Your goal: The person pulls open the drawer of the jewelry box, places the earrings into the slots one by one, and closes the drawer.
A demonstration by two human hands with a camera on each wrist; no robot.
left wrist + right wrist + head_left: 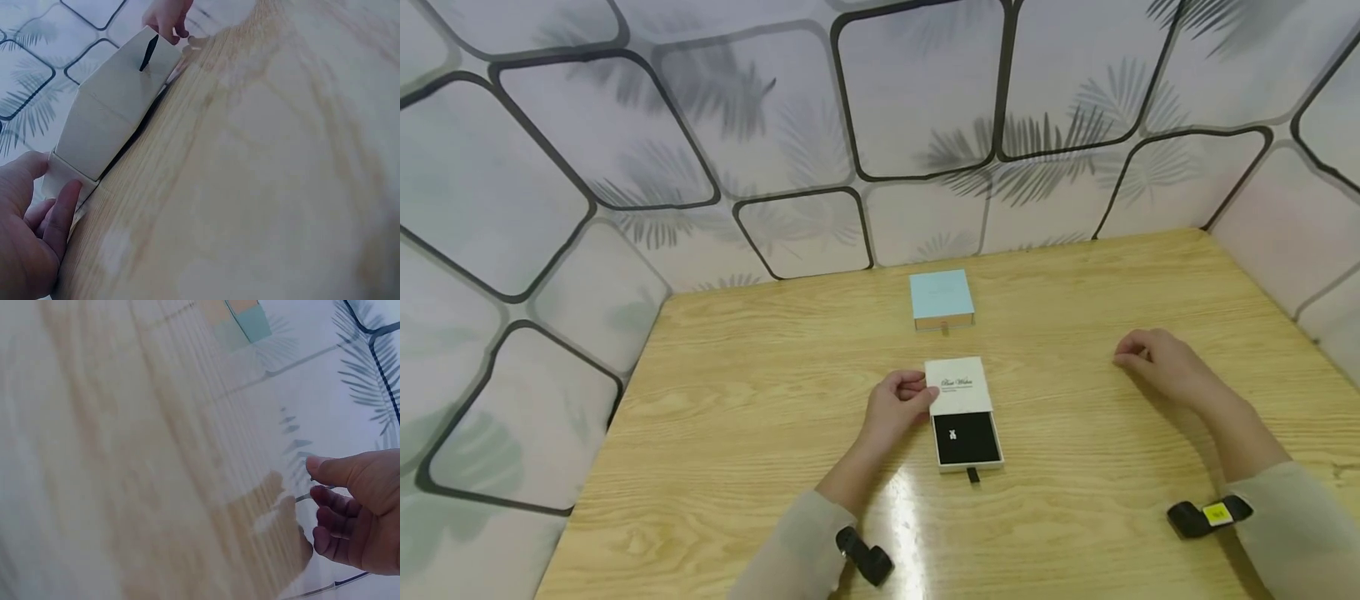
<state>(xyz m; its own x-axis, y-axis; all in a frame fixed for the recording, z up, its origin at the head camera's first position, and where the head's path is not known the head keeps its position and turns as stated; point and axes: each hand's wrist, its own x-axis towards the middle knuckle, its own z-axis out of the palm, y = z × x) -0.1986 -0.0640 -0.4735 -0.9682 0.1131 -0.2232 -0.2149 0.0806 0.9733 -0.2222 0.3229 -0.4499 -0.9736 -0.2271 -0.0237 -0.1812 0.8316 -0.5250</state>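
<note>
My left hand (pixel 897 407) grips the left edge of a white box sleeve (pixel 958 386) printed "Best Wishes", thumb on top. Out of the sleeve's near end slides a white drawer (pixel 972 467) with a black pad and a black pull tab (pixel 973 475). Left of the pad's middle lies a small, shiny, whitish piece (pixel 952 434). Well to the right, my right hand (pixel 1168 367) hovers over the table with curled fingers, thumb near the index finger. A tiny dark speck shows between those fingertips in the right wrist view; whether it is held is unclear.
Behind the white box sits a light blue box (pixel 942 294) with an orange-brown front and a small tab. The wooden table (pixel 760 400) meets a patterned wall covering (pixel 925 108) at the back and sides.
</note>
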